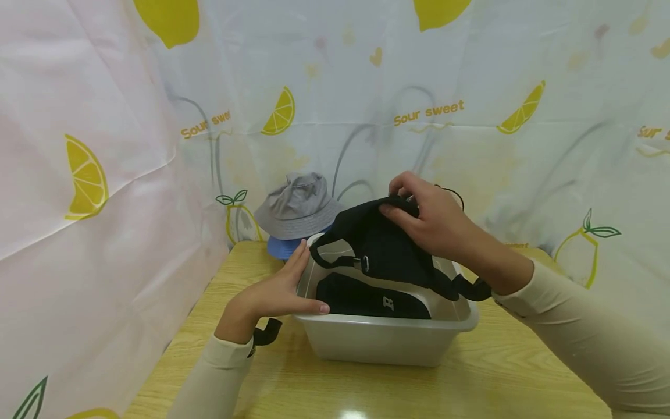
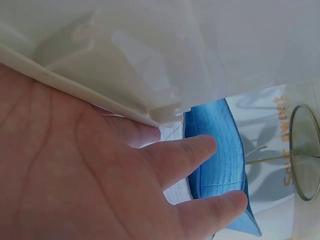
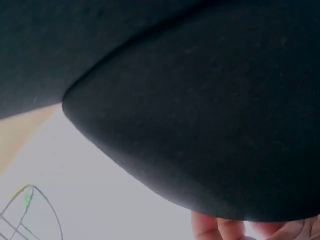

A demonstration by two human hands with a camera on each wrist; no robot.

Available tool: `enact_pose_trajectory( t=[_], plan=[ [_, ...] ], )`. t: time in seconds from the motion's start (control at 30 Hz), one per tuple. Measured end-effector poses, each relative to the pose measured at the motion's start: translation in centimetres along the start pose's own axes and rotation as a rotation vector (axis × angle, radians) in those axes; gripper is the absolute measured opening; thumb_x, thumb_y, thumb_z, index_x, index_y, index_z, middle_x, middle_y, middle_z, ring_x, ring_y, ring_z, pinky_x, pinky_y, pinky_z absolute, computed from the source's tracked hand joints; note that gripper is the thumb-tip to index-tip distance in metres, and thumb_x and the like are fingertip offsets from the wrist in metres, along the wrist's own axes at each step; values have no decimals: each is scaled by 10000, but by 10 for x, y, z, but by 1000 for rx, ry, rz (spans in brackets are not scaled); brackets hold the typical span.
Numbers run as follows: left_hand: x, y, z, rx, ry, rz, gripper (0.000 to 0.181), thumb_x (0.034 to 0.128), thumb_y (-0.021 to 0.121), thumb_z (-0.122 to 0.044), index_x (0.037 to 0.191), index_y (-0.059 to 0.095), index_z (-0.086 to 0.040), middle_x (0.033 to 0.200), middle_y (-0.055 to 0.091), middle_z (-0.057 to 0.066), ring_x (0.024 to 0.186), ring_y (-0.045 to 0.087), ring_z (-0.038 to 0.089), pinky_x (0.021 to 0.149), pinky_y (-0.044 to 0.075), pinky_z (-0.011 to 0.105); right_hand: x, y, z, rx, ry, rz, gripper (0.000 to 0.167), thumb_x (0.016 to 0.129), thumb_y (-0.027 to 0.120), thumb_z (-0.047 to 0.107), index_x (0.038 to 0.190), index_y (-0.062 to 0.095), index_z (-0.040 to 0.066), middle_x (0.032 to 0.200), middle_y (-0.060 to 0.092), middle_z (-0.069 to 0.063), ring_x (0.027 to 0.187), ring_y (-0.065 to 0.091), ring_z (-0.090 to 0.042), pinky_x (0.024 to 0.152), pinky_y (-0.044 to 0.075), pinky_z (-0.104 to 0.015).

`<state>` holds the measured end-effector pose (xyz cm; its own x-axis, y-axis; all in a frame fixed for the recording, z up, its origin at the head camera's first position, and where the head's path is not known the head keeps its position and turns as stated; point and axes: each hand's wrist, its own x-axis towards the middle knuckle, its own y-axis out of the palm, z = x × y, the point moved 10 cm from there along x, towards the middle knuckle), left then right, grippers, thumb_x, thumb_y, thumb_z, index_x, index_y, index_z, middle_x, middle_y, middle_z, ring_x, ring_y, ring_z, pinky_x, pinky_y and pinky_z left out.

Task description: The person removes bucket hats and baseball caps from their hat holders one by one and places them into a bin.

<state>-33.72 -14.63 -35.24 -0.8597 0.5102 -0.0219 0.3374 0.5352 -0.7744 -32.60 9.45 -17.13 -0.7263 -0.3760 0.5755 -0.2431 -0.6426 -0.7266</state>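
Note:
My right hand (image 1: 437,218) pinches a black baseball cap (image 1: 387,247) by its edge and holds it up over a white plastic basin (image 1: 382,337). The cap's back strap, with a small metal buckle (image 1: 366,263), hangs toward the left. In the right wrist view the dark cloth (image 3: 200,120) covers most of the picture, and fingertips (image 3: 205,226) show beneath it. Inside the basin lies another black cap (image 1: 350,294) bearing a pale letter R. My left hand (image 1: 269,297) rests against the basin's left rim, its fingers straight and spread and the thumb over the front edge.
Behind the basin's left corner, a grey bucket hat (image 1: 298,206) sits on top of a blue one (image 1: 282,247). A thin wire ring (image 2: 291,152) appears in the left wrist view. Lemon-printed cloth (image 1: 324,75) encloses the wooden table (image 1: 262,384) at the back and left.

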Motion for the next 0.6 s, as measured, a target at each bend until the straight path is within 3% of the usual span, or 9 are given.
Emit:
enact_pose_trajectory(
  t=[0.4, 0.6],
  plan=[
    [1, 0, 1, -5, 4, 2, 1341, 783, 795, -666, 1669, -93, -190, 1729, -217, 5, 1613, -8, 331, 1227, 248, 632, -6, 40, -18, -46, 36, 130, 217, 1021, 664, 351, 1133, 576, 186, 990, 611, -32, 848, 552, -234, 779, 451, -404],
    [0, 0, 0, 1, 14, -3, 1343, 787, 797, -660, 1668, -95, -178, 1728, -219, 9, 1613, -22, 321, 1233, 243, 622, -7, 54, -26, -64, 12, 140, 211, 1012, 678, 332, 1116, 581, 176, 980, 622, -23, 858, 558, -229, 781, 458, -403]
  ],
)
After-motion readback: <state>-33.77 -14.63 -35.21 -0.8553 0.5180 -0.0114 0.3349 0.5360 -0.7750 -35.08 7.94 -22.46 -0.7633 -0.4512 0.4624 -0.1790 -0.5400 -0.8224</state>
